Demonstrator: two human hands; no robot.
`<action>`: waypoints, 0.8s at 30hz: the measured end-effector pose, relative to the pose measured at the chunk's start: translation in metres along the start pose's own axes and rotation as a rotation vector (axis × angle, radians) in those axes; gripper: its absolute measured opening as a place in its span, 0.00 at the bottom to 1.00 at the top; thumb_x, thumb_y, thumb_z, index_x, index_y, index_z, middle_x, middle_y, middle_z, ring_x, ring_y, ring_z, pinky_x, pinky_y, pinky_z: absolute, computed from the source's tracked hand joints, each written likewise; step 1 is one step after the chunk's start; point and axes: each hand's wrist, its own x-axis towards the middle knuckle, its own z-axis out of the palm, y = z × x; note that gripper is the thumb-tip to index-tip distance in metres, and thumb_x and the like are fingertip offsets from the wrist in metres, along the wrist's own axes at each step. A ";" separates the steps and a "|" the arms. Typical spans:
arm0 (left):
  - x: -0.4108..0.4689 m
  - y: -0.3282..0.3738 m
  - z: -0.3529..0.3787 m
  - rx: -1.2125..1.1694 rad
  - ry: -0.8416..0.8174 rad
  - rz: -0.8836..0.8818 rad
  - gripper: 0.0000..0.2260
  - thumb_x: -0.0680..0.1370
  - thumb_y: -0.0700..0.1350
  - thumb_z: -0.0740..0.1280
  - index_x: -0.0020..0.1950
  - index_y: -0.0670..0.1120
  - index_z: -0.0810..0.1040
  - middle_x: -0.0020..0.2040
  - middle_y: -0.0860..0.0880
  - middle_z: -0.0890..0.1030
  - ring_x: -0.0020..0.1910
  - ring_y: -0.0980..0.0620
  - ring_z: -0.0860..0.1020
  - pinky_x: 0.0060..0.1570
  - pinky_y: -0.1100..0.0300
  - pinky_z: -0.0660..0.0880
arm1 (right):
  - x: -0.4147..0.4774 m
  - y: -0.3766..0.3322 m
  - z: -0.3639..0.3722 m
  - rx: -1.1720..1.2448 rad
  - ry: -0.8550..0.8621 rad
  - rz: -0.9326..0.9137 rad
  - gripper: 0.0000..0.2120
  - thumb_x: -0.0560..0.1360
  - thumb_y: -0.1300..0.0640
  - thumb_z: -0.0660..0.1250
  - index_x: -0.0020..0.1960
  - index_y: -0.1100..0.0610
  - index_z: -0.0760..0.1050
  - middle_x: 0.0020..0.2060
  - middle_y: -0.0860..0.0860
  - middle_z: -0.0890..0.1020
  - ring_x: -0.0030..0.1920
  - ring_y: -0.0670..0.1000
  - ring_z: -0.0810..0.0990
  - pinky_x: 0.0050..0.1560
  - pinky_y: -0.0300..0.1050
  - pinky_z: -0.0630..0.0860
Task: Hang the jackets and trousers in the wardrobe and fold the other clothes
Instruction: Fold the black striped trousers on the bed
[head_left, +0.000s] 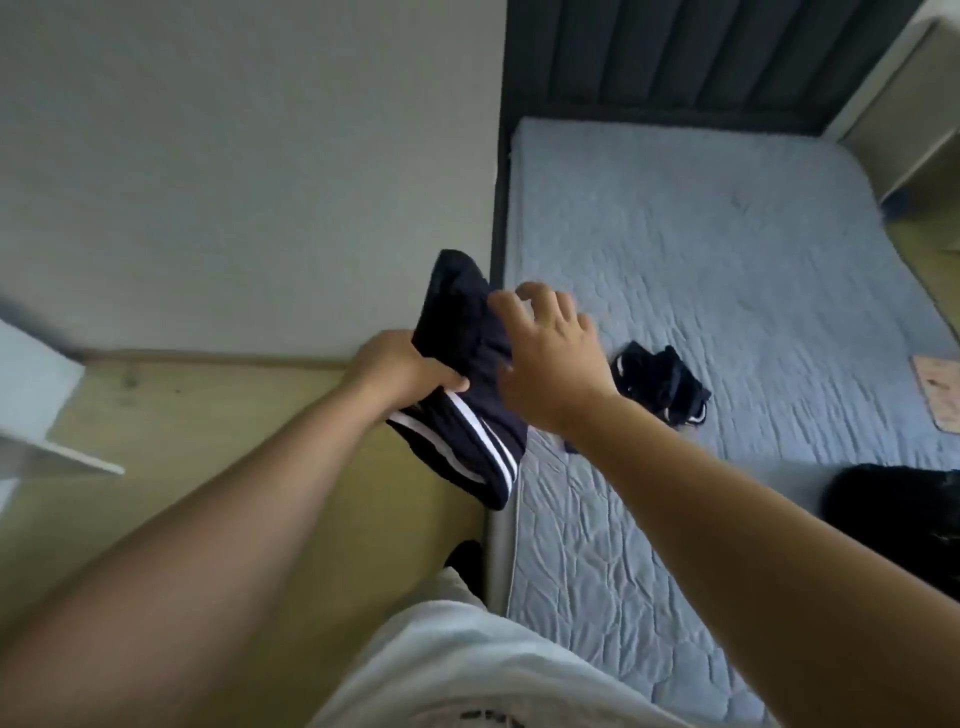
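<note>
A folded dark navy garment with white side stripes (462, 436) hangs in the air at the left edge of the bed. My left hand (405, 371) grips it from the left side, thumb on top of the cloth. My right hand (550, 348) is spread over the garment's right side, fingers loosely bent, fingertips touching its upper edge. A small crumpled black garment with white trim (660, 382) lies on the mattress just right of my right hand. Another black piece of clothing (898, 514) lies at the bed's right edge, partly cut off.
The bed has a grey-blue quilted mattress (727, 249) and a dark padded headboard (675, 57). A plain wall is on the left, with wooden floor (208, 415) below it. A white furniture corner (36, 415) juts in at far left. A light cabinet (904, 109) stands at top right.
</note>
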 end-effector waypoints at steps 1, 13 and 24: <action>-0.015 -0.010 -0.012 -0.161 0.065 -0.050 0.18 0.60 0.54 0.82 0.44 0.51 0.81 0.40 0.53 0.85 0.41 0.49 0.84 0.44 0.55 0.80 | -0.006 -0.016 0.000 0.103 -0.010 0.027 0.30 0.73 0.57 0.69 0.73 0.52 0.64 0.67 0.56 0.69 0.67 0.61 0.69 0.66 0.58 0.70; -0.160 -0.108 -0.128 -1.210 0.528 -0.416 0.20 0.65 0.48 0.81 0.53 0.44 0.82 0.40 0.44 0.87 0.35 0.42 0.86 0.30 0.50 0.82 | -0.034 -0.187 0.002 0.628 -0.174 0.004 0.15 0.78 0.46 0.62 0.38 0.54 0.72 0.36 0.48 0.77 0.38 0.55 0.77 0.37 0.46 0.71; -0.204 -0.225 -0.213 -1.471 0.792 -0.479 0.15 0.71 0.53 0.78 0.50 0.45 0.80 0.32 0.45 0.85 0.29 0.45 0.84 0.20 0.55 0.77 | -0.021 -0.365 0.040 1.249 -1.188 0.568 0.61 0.57 0.16 0.63 0.75 0.58 0.65 0.69 0.64 0.73 0.68 0.66 0.73 0.65 0.64 0.72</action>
